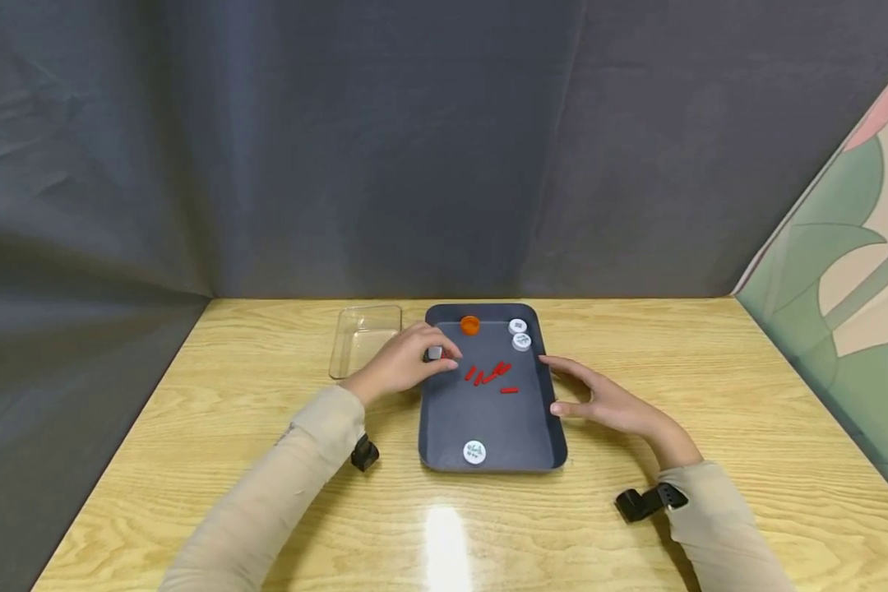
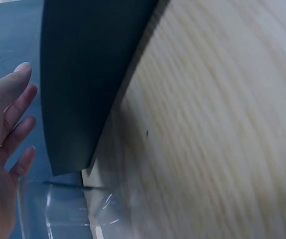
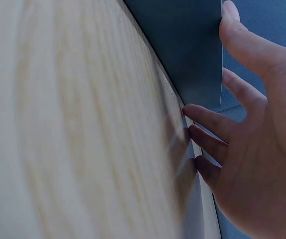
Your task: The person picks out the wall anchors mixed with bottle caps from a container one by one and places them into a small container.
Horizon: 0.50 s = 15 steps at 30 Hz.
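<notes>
A dark grey tray (image 1: pixel 488 423) lies on the table with several small red sticks (image 1: pixel 492 375) near its middle. My left hand (image 1: pixel 413 358) reaches over the tray's left rim, fingers and thumb loosely bent, with no object showing between them in the left wrist view. A small silvery piece (image 1: pixel 434 353) with a bit of red beside it shows in the gap under this hand, partly hidden. My right hand (image 1: pixel 612 403) is at the tray's right side, its thumb and fingertips right at the rim and outer wall.
Two white round caps (image 1: pixel 520 334) and an orange cap (image 1: pixel 470 326) lie at the tray's far end; another white cap (image 1: pixel 474 452) is near its front edge. A clear plastic box (image 1: pixel 365 349) stands left of the tray. A dark curtain (image 1: pixel 414 164) hangs behind the table.
</notes>
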{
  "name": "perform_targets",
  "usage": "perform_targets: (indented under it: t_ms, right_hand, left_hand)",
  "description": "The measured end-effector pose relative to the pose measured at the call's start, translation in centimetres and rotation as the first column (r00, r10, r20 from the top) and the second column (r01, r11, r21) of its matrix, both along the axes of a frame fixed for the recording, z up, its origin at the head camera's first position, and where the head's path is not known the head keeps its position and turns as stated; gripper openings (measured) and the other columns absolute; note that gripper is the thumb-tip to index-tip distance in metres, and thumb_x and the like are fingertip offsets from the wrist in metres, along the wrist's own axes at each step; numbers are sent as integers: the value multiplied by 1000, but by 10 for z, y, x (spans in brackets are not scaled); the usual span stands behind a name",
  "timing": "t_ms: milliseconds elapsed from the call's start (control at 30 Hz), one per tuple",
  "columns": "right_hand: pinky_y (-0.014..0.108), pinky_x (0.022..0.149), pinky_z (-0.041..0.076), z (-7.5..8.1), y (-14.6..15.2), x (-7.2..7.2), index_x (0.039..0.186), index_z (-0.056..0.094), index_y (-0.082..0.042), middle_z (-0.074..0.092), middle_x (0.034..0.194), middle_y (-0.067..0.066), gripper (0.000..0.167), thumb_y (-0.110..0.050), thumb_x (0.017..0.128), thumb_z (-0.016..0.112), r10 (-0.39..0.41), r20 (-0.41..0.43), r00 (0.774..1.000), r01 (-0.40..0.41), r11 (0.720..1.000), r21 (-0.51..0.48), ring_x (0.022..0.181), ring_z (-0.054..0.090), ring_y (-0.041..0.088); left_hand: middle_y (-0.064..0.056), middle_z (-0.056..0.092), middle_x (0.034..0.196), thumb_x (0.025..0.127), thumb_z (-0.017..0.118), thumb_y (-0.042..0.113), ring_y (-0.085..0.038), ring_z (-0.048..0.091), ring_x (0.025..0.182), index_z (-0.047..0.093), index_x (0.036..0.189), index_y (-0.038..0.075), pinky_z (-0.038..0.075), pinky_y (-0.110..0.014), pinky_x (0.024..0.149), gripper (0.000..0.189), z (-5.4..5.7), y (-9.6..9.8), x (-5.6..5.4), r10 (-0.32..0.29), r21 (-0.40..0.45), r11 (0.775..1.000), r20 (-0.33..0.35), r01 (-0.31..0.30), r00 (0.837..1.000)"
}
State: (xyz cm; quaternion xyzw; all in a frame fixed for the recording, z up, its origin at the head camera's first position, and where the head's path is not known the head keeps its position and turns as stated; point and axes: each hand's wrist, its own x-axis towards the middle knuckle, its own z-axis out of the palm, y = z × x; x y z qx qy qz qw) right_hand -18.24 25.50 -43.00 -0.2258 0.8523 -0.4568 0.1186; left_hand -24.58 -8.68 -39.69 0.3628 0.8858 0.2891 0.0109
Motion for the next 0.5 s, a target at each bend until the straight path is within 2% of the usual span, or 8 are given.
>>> perform_targets:
  t_ms: [267, 500]
  right_hand:
    - [62, 114, 19, -1, -4, -1, 154, 35, -11, 29, 157, 20, 76, -23, 90, 74, 2, 8, 1000, -2, 1000, -5, 144, 25, 42]
    - [62, 114, 19, -1, -4, -2, 153, 35, -10, 30, 157, 21, 76, -23, 90, 75, 2, -1, 1000, -2, 1000, 2, 144, 25, 42]
  left_hand:
    - [8, 67, 101, 91, 74, 23, -20, 58, 104, 75, 107, 19, 44, -35, 95, 16, -8, 6, -3, -20, -2, 1000, 5, 21, 1000]
    - [10, 68, 105, 90, 75, 28, -18, 57, 102, 74, 108, 23, 44, -33, 89, 19, -9, 12, -5, -27, -68, 997, -32, 25, 999]
